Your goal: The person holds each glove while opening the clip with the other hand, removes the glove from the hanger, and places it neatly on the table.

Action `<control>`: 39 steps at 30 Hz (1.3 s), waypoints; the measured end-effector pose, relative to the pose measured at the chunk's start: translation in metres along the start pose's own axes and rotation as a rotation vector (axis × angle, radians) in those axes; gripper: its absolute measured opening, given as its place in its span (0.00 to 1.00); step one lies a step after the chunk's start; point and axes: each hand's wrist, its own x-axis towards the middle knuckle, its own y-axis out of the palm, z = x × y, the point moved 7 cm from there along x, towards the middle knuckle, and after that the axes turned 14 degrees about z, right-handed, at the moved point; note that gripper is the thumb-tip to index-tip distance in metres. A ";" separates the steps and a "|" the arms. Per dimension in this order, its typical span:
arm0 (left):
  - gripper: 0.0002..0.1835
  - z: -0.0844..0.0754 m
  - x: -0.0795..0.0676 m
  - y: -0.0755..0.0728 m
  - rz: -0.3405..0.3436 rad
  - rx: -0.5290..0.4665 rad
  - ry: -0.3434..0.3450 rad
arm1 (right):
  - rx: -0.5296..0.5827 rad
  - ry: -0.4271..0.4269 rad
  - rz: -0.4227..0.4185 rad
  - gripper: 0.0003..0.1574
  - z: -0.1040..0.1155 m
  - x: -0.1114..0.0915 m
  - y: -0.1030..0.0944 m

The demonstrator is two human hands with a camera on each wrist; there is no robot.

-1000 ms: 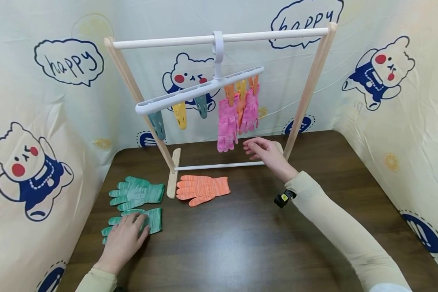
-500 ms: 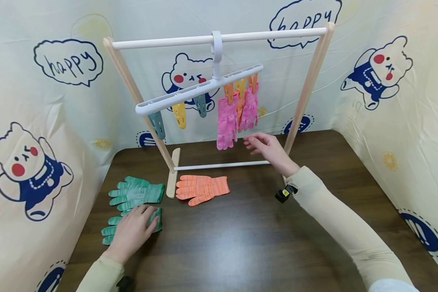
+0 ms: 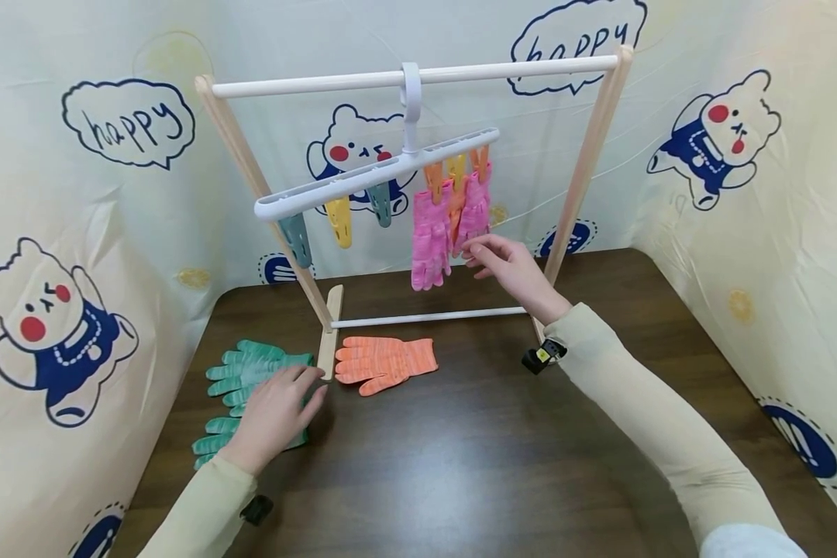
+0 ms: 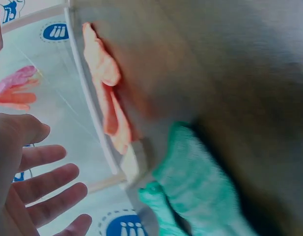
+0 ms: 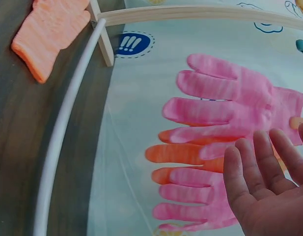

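My left hand hovers over the two green gloves at the table's left, fingers loosely spread. In the left wrist view that hand holds nothing. My right hand is raised beside the hanging gloves, and the right wrist view shows its fingers extended with nothing gripped. Clothespins hold two pink gloves and an orange glove between them, from the right half of a white hanger. A second orange glove lies flat on the table.
The hanger hooks over the white top bar of a wooden rack. Two grey-green clothespins and a yellow clothespin hang on its left half. A wooden foot and lower white bar stand on the brown table.
My left hand has moved forward and right, from the nearer green glove toward the rack's foot. My right hand has risen slightly near the pink gloves.
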 end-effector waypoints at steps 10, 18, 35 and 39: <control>0.15 -0.021 0.025 -0.018 -0.044 -0.007 0.028 | -0.012 -0.020 -0.006 0.26 0.015 0.005 -0.004; 0.14 -0.037 0.048 -0.034 -0.075 -0.040 0.056 | -0.069 -0.010 -0.036 0.26 0.028 0.005 -0.014; 0.12 -0.070 0.104 -0.060 -0.184 -0.198 0.130 | -0.151 -0.067 -0.083 0.27 0.055 0.020 -0.027; 0.14 -0.071 0.114 -0.064 -0.181 -0.258 0.100 | -0.164 -0.084 -0.106 0.28 0.060 0.026 -0.028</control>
